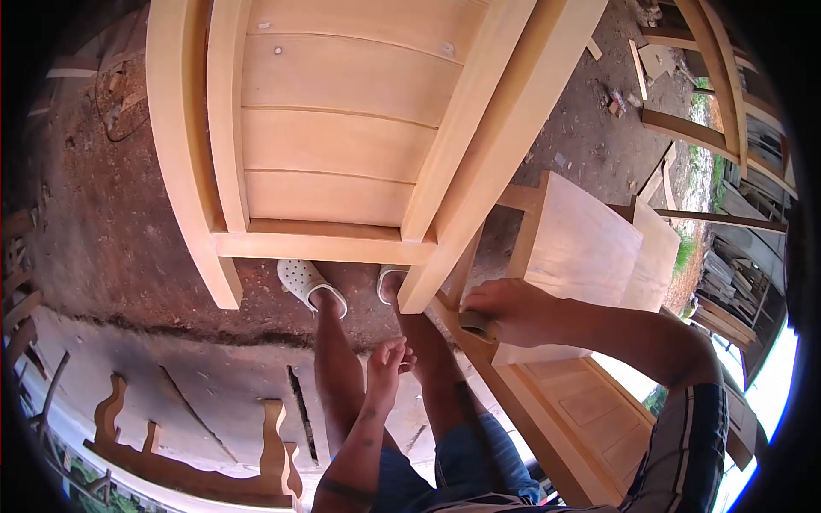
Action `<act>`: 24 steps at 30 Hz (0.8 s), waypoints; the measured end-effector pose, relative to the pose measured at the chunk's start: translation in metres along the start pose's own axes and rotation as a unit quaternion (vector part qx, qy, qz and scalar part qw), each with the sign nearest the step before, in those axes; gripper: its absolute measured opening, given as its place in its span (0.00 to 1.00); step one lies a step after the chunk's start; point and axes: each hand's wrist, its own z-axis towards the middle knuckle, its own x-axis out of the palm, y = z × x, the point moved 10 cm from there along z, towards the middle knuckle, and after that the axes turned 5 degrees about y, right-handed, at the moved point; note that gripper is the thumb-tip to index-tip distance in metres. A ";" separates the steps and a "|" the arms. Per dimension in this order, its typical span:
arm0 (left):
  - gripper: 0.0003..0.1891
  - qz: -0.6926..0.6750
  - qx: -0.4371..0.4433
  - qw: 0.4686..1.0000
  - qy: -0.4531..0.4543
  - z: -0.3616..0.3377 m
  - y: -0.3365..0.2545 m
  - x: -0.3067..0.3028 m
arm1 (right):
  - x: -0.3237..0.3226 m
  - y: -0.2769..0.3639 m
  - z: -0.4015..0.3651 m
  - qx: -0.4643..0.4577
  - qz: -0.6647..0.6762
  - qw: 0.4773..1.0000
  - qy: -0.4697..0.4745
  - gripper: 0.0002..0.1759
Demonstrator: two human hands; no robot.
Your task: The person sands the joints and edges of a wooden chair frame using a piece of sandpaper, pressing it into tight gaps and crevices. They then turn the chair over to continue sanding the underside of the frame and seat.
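My right hand (513, 312) is closed on a curled brown piece that looks like sandpaper (475, 323), held beside the lower right leg of a pale wooden panelled frame (325, 243). The frame has grooved boards (333, 145) between its long rails and stands tilted in front of me. My left hand (391, 361) hangs over my legs, below the frame's bottom rail. Its fingers are loosely bent and apart, with nothing visible in them, and it touches no wood.
Smooth wooden panels (581, 248) and a long panelled wooden piece (590, 410) stand close on my right. A wooden piece with curved supports (192, 479) lies at lower left. Wood scraps (637, 68) litter the dirt floor, and a concrete slab (214, 376) edges it.
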 end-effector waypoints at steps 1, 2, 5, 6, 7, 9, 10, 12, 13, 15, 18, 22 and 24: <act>0.18 -0.017 0.053 0.998 0.013 -0.003 -0.017 0.007 | 0.022 -0.011 0.007 0.071 0.071 0.995 0.022 0.07; 0.18 -0.034 0.105 0.994 0.026 -0.007 -0.034 0.016 | 0.044 -0.022 0.012 0.142 0.141 0.979 0.043 0.06; 0.17 -0.024 0.198 0.979 0.049 -0.018 -0.069 0.031 | 0.106 -0.023 0.035 0.127 0.214 0.964 0.088 0.14; 0.16 -0.012 0.218 0.974 0.055 -0.018 -0.074 0.034 | 0.125 -0.022 0.043 0.104 0.214 0.967 0.095 0.16; 0.15 0.017 0.193 0.979 0.062 -0.014 -0.066 0.032 | 0.129 -0.015 0.047 0.110 0.229 0.960 0.120 0.17; 0.13 0.073 0.144 0.984 0.076 -0.015 -0.042 0.021 | 0.149 -0.013 0.051 0.109 0.260 0.947 0.154 0.19; 0.10 0.038 0.144 0.988 0.050 -0.016 -0.035 0.011 | 0.148 -0.012 0.053 0.096 0.255 0.946 0.176 0.20; 0.06 -0.030 0.143 0.989 -0.001 -0.017 -0.025 -0.006 | 0.133 -0.001 0.052 0.071 0.243 0.942 0.218 0.22; 0.04 -0.096 0.131 0.987 -0.023 -0.016 -0.030 -0.011 | 0.119 -0.001 0.052 0.062 0.179 0.967 0.169 0.20; 0.02 -0.224 0.106 0.966 -0.069 -0.018 -0.039 -0.020 | 0.089 0.002 0.055 -0.011 0.008 0.996 0.093 0.17; 0.01 -0.231 0.081 0.966 -0.089 -0.018 -0.031 -0.035 | 0.060 0.008 0.045 -0.060 -0.148 0.987 0.023 0.16; 0.03 -0.166 0.050 0.982 -0.078 -0.010 -0.022 -0.032 | 0.003 0.021 0.028 -0.049 -0.325 0.935 -0.131 0.18; 0.04 -0.157 0.044 0.984 -0.071 -0.008 -0.020 -0.028 | -0.020 0.015 0.026 -0.002 -0.431 0.882 -0.189 0.21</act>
